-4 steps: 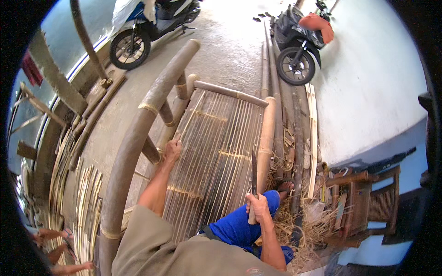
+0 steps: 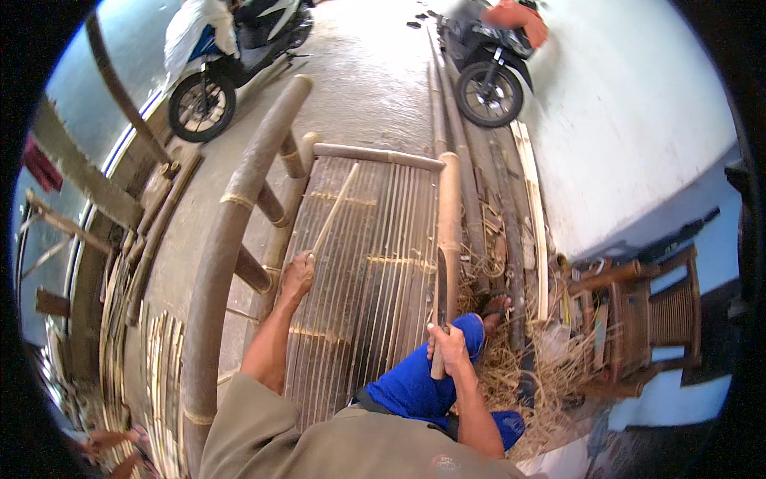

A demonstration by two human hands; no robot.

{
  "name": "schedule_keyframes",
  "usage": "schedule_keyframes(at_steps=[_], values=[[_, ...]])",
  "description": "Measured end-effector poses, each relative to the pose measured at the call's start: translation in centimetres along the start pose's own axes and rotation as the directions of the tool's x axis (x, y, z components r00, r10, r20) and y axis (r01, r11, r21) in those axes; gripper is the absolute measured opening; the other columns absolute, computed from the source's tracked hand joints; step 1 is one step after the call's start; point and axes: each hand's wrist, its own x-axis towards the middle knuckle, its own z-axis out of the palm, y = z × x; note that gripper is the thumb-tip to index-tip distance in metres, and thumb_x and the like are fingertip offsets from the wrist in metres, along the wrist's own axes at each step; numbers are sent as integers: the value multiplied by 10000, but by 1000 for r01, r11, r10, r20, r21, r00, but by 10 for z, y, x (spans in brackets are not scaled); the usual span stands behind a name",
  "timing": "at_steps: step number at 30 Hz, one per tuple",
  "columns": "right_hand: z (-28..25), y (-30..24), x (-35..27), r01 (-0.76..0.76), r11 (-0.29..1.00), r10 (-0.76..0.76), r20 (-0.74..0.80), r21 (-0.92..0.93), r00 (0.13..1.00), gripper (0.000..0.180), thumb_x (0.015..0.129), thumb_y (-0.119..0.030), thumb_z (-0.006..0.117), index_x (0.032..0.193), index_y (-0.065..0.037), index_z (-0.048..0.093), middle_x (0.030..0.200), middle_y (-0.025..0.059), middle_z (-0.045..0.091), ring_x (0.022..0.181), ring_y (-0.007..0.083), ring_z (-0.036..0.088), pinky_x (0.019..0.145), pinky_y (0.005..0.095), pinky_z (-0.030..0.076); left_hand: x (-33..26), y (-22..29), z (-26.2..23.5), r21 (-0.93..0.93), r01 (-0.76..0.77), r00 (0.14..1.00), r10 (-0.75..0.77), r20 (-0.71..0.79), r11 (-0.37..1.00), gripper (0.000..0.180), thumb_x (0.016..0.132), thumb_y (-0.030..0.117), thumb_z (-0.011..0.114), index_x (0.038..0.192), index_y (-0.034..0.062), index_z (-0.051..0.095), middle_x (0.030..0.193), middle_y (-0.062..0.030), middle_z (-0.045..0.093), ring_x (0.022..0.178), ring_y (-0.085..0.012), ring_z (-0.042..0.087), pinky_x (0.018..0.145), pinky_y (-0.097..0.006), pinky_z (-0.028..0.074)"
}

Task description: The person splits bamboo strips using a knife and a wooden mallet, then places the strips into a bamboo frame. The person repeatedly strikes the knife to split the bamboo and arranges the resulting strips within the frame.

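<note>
My left hand point(image 2: 298, 274) is closed round the near end of a pale bamboo strip point(image 2: 335, 211). The strip points away from me, slanting right over the slatted bamboo bench seat point(image 2: 339, 307). In my right hand point(image 2: 449, 348) is a long-bladed knife point(image 2: 441, 291), gripped by its light wooden handle. Its blade points away from me, beside the bench's right bamboo rail point(image 2: 449, 215). That hand is just above my knee in blue trousers point(image 2: 423, 371).
A thick bamboo armrest point(image 2: 231, 215) runs along my left. Shavings point(image 2: 511, 375) and long bamboo poles point(image 2: 471, 176) lie on the right, near a wooden chair point(image 2: 646, 319). Two motorbikes point(image 2: 203, 104) stand ahead. Cut strips point(image 2: 163, 383) and another person's hand point(image 2: 108, 439) are at lower left.
The whole view has shifted slightly. The bamboo strip in my left hand now stands out clearly across the slats. My right hand keeps its grip on the knife.
</note>
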Motion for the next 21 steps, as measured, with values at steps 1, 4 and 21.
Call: schedule_keyframes(at_steps=[1,4,21], values=[[-2,2,-2,2,1000,-2,-11,14,1000,236,908,-249,665,846,-39,578,630,32,560,499,150,554,465,311,490,-2,17,-1,-48,-25,999,26,22,999,349,1014,315,455,1224,86,613,850,-196,681,789,-385,660,718,-469,512],[-7,7,-7,35,998,-35,-6,58,999,245,908,-251,675,840,-39,573,620,27,557,490,143,546,465,307,491,9,83,-9,-281,273,930,-177,322,920,323,1044,326,425,1142,76,605,632,-54,555,498,-183,543,455,-354,443],[-140,123,-103,41,887,83,-245,460,966,325,855,-309,726,766,-36,573,603,57,574,468,170,564,425,337,493,266,502,-186,-205,-736,677,696,-240,645,229,999,336,527,1048,122,595,830,20,536,696,-102,491,601,-254,430]])
